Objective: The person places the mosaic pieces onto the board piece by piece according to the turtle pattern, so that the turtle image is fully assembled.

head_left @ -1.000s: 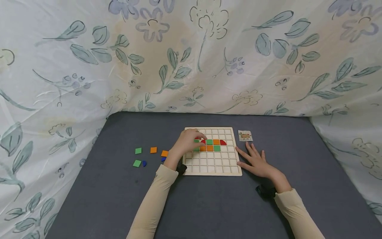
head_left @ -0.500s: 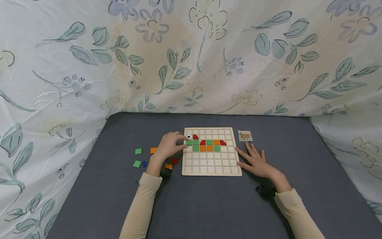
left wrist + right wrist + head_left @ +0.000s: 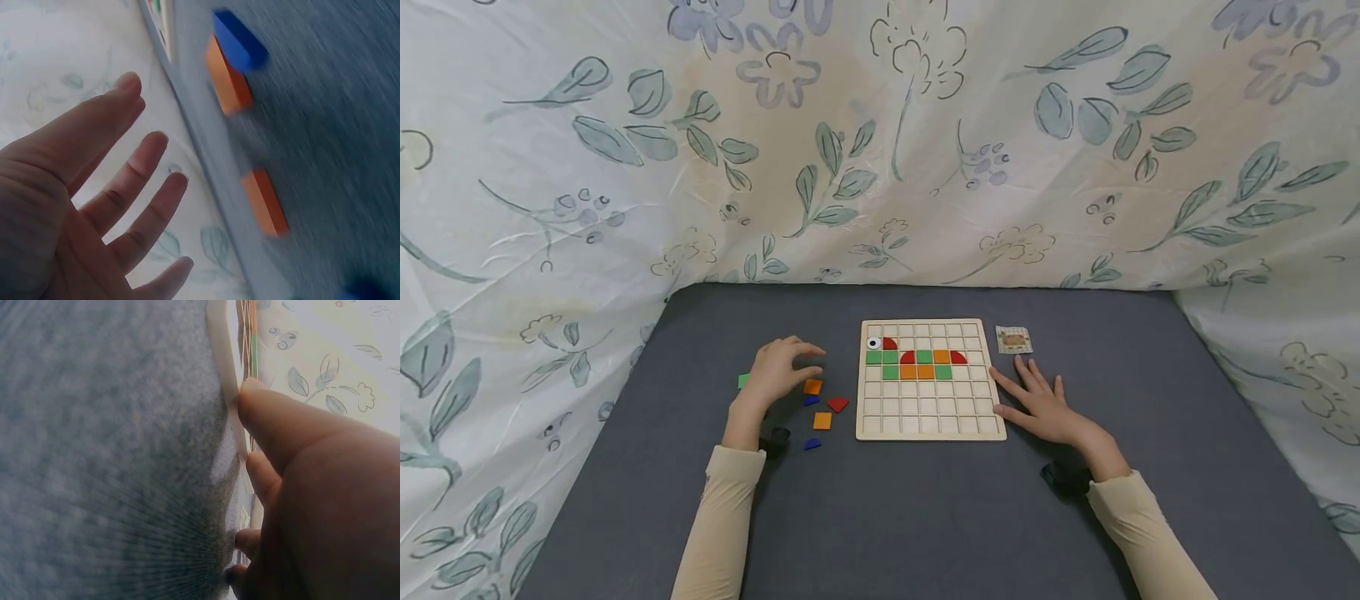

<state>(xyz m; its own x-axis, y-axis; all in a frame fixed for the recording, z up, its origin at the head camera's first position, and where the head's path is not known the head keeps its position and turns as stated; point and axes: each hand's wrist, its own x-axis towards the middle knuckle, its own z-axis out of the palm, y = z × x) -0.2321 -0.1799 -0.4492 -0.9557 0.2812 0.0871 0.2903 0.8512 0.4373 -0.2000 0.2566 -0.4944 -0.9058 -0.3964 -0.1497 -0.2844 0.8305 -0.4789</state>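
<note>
My left hand [image 3: 775, 371] is above the loose pieces left of the board, thumb and fingers apart, holding nothing. In the left wrist view its relaxed fingers [image 3: 147, 206] are beside two orange squares [image 3: 265, 203] and a blue rounded piece [image 3: 239, 39]. My right hand [image 3: 1041, 404] lies spread at the right edge of the wooden grid board [image 3: 932, 428], its thumb [image 3: 269, 403] touching the rim. Set in the grid are a white eye tile [image 3: 874, 343], red curved pieces [image 3: 890, 343], green squares [image 3: 891, 372] and orange squares [image 3: 908, 372].
Around the left hand lie an orange square [image 3: 812, 387], a red piece [image 3: 837, 404], another orange square [image 3: 822, 421], a blue piece [image 3: 812, 444] and a partly hidden green square [image 3: 742, 380]. A small picture card [image 3: 1014, 340] is right of the board. Floral cloth [image 3: 925, 167] hangs behind.
My left hand has moved from over the board leftward to the loose pieces, uncovering the eye tile and the left-hand tiles. The right hand has stayed at the board's edge.
</note>
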